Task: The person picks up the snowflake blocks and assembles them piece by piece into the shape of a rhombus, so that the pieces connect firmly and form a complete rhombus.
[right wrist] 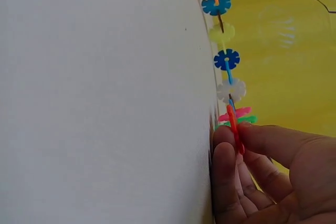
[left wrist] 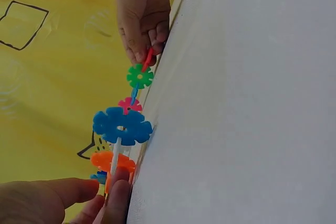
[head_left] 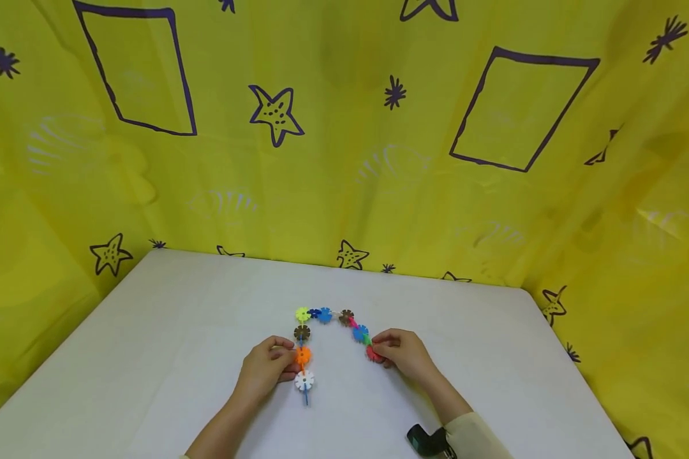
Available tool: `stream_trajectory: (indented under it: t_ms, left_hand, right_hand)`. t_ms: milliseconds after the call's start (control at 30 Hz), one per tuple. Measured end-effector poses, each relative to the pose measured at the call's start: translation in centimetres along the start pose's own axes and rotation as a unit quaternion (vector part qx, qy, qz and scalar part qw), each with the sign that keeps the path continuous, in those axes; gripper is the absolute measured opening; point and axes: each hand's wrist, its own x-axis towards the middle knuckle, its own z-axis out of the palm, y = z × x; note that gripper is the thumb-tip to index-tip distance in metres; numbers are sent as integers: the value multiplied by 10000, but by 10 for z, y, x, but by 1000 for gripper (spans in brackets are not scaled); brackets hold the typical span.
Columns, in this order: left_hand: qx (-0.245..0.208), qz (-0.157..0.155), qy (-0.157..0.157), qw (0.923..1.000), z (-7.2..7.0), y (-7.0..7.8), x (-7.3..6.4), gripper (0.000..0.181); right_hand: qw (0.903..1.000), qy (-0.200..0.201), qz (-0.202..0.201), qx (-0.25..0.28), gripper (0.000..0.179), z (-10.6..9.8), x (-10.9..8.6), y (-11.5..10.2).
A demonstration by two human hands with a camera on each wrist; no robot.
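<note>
A chain of notched plastic snowflake discs, slotted together in many colours, bends in an arch on the white table. My left hand pinches the orange disc on the chain's left side. Below that disc hang a white disc and a blue one seen edge-on. The red disc at the chain's right end is held between the thumb and fingers of my right hand. Brown, yellow and blue discs lie along the arch between the hands.
The white table reaches back to a yellow curtain drawn with stars and frames, which also hangs at both sides. A black device is at the right wrist, by a pale sleeve.
</note>
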Motion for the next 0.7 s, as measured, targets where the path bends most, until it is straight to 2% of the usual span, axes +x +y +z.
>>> stream_trajectory:
  t_ms: [167,267,333,400,533,700]
  left_hand:
    - [602,71,65,9981,-16,0,-14,21]
    - [946,-159,22,9954,-27,0,-26,22]
    - [1088,-309,-116,9935,-32,0,-33,24]
    - [1079,-341,-315,9931,-34,-1,-36,26]
    - [855,-206,-597,9943,-33,-4,-39,29]
    - [681,-149,-481,9964,-27,-5,-35,27]
  right_hand:
    - [9995,-207,44,244,19,2,-19,1]
    - [9995,-234,116,189,18,4,-27,0]
    - [9994,-249,152,160,17,5,-31,-1]
    - [9992,-290,165,198,17,6,-33,-1]
    - [9977,-457,181,476,18,6,-37,-1]
    - [9943,-625,216,839,20,9,-39,1]
